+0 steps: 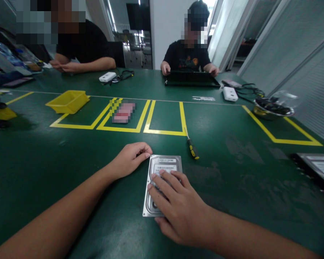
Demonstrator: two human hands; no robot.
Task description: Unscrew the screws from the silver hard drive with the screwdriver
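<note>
A silver hard disk drive (166,163) lies flat on the green table (232,187) just in front of me, label side up. My right hand (175,207) rests on top of it with the fingers stretched out flat, covering its near half. My left hand (131,158) sits at the drive's far left corner, fingers curled, their tips touching that corner. A small screwdriver (192,147) with a black and yellow handle lies on the table just right of the drive, apart from both hands.
Yellow tape boxes (164,131) mark the table beyond the drive. A yellow bin (67,101) stands far left, a metal bowl (272,108) of parts far right, more drives (317,167) at the right edge. Two other people sit across, one at a black laptop (191,79).
</note>
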